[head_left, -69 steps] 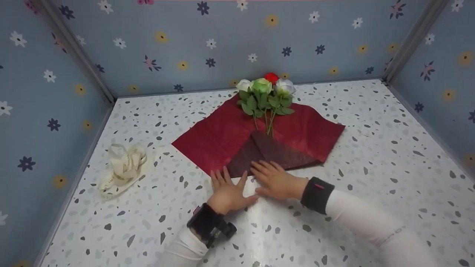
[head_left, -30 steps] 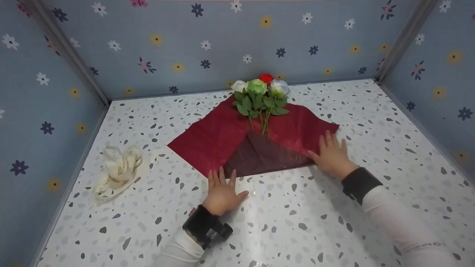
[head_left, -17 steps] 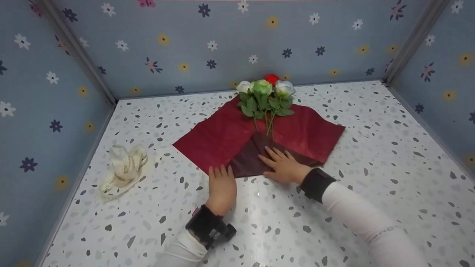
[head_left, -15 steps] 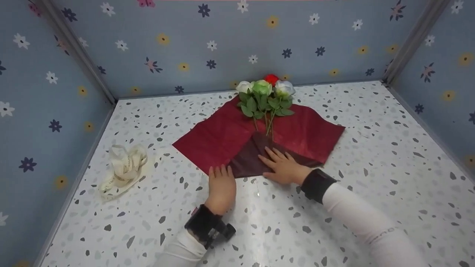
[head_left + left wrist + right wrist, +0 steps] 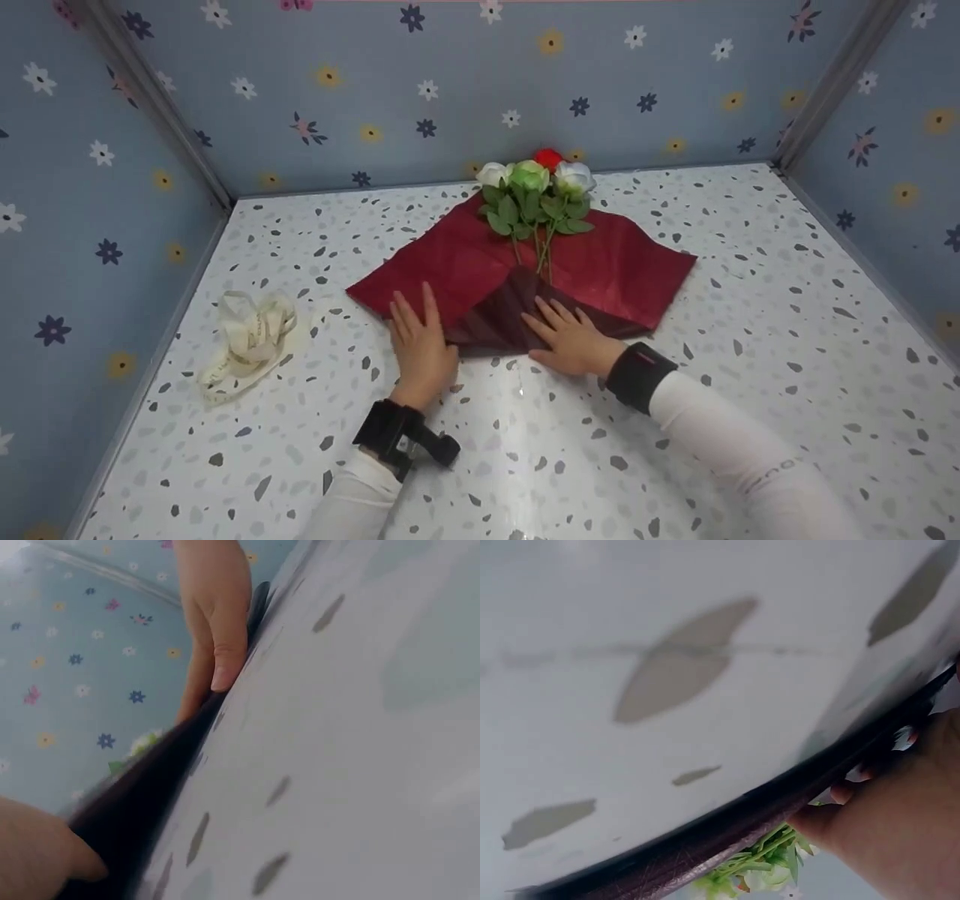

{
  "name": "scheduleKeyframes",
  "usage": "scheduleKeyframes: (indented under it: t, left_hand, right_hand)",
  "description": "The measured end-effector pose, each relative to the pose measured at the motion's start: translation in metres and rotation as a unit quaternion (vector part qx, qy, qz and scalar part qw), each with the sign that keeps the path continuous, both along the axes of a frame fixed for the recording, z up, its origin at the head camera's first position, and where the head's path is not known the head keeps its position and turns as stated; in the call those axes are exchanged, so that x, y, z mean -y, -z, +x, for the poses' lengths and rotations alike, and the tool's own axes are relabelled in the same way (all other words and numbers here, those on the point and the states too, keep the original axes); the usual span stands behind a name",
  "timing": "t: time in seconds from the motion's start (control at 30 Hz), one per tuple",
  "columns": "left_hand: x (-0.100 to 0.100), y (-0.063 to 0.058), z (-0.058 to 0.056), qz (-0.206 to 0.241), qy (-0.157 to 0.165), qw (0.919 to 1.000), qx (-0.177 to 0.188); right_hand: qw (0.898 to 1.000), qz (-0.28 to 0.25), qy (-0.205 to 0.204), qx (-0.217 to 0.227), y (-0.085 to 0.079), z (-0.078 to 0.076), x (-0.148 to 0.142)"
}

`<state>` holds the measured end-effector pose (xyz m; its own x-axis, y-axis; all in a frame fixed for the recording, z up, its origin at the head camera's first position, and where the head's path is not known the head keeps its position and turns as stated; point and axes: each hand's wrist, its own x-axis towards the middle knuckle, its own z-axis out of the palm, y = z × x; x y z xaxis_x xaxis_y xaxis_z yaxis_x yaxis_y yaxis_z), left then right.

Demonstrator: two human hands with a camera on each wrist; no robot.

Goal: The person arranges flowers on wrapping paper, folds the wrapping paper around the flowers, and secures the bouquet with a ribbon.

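Note:
A sheet of dark red wrapping paper (image 5: 457, 270) lies on the table, its near corner turned up into a darker maroon flap (image 5: 499, 319). My left hand (image 5: 421, 356) lies on the left part of the paper, fingers straight and slightly spread, thumb by the flap's near edge. Fingers straight, my right hand (image 5: 574, 341) rests on the flap right of its middle. Several artificial roses (image 5: 530, 176), white, green and red, lie on the paper, and the flap covers their stem ends. In the right wrist view, the right hand (image 5: 900, 810) is by the fold.
A loose heap of cream printed ribbon (image 5: 259, 337) lies on the left of the speckled white table (image 5: 585, 465). Blue flower-patterned panels (image 5: 480, 82) stand behind the table and along both sides.
My left hand has moved from the paper's near edge forward and left onto the red part, its fingers spreading. My right hand came back from the right edge onto the flap and stays there.

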<state>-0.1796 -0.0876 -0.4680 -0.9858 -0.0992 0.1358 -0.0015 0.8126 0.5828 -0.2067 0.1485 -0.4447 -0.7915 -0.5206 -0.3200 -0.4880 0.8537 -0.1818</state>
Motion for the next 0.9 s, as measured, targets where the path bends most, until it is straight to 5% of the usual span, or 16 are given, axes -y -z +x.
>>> scheduleKeyframes:
  t: [0.07, 0.1, 0.17, 0.2, 0.27, 0.37, 0.4, 0.43, 0.47, 0.5, 0.53, 0.57, 0.7, 0.73, 0.77, 0.9]
  left_hand:
    - [0.002, 0.003, -0.003, 0.155, -0.050, 0.9866, -0.014]
    - [0.003, 0.003, -0.004, 0.241, -0.071, 0.9679, -0.014]
    - [0.003, 0.003, -0.004, 0.411, -0.096, 0.9065, 0.003]
    - [0.002, 0.002, -0.005, 0.499, -0.100, 0.8604, 0.013]
    - [0.000, 0.001, -0.007, 0.659, -0.102, 0.7444, 0.028]
    - [-0.006, 0.000, -0.008, 0.815, -0.095, 0.5707, 0.031]
    - [-0.009, -0.001, -0.008, 0.846, -0.093, 0.5237, 0.025]
    - [-0.012, 0.000, -0.007, 0.865, -0.087, 0.4944, 0.022]
    - [-0.015, 0.001, -0.005, 0.873, -0.078, 0.4810, 0.027]
    - [-0.019, 0.002, -0.002, 0.877, -0.069, 0.4744, 0.035]
    - [-0.023, 0.003, 0.001, 0.874, -0.056, 0.4808, 0.044]
    - [-0.027, 0.004, 0.004, 0.863, -0.047, 0.5004, 0.057]
    - [-0.047, 0.004, 0.013, 0.762, -0.064, 0.6370, 0.095]
    - [-0.052, 0.003, 0.014, 0.737, -0.076, 0.6647, 0.099]
    - [-0.057, 0.003, 0.014, 0.713, -0.090, 0.6873, 0.103]
    - [-0.074, 0.003, 0.010, 0.646, -0.126, 0.7482, 0.083]
  right_hand:
    - [1.000, -0.001, 0.000, 0.000, 0.001, 0.001, 0.000]
    - [1.000, -0.001, 0.000, -0.001, 0.002, 0.001, 0.000]
    - [1.000, 0.001, 0.000, -0.002, 0.002, 0.001, 0.000]
    - [1.000, 0.000, 0.001, -0.001, 0.002, 0.001, 0.000]
    - [1.000, -0.004, 0.003, -0.001, 0.002, 0.001, -0.001]
    - [1.000, -0.010, 0.007, 0.001, 0.001, 0.000, -0.002]
    - [1.000, -0.010, 0.008, 0.000, 0.000, -0.001, -0.002]
    - [1.000, -0.010, 0.008, 0.000, 0.000, -0.001, -0.002]
    - [1.000, -0.010, 0.007, -0.001, 0.000, -0.001, -0.002]
    - [1.000, -0.008, 0.004, -0.003, 0.001, -0.001, -0.001]
    - [1.000, -0.005, 0.002, -0.005, 0.001, -0.001, -0.001]
    - [1.000, -0.003, -0.001, -0.007, 0.001, -0.001, -0.001]
    - [1.000, 0.007, -0.004, -0.014, 0.002, -0.001, 0.000]
    - [1.000, 0.010, -0.002, -0.015, 0.002, -0.001, 0.001]
    - [1.000, 0.011, 0.003, -0.015, 0.002, -0.001, 0.001]
    - [1.000, 0.005, 0.021, -0.016, 0.003, -0.001, 0.002]
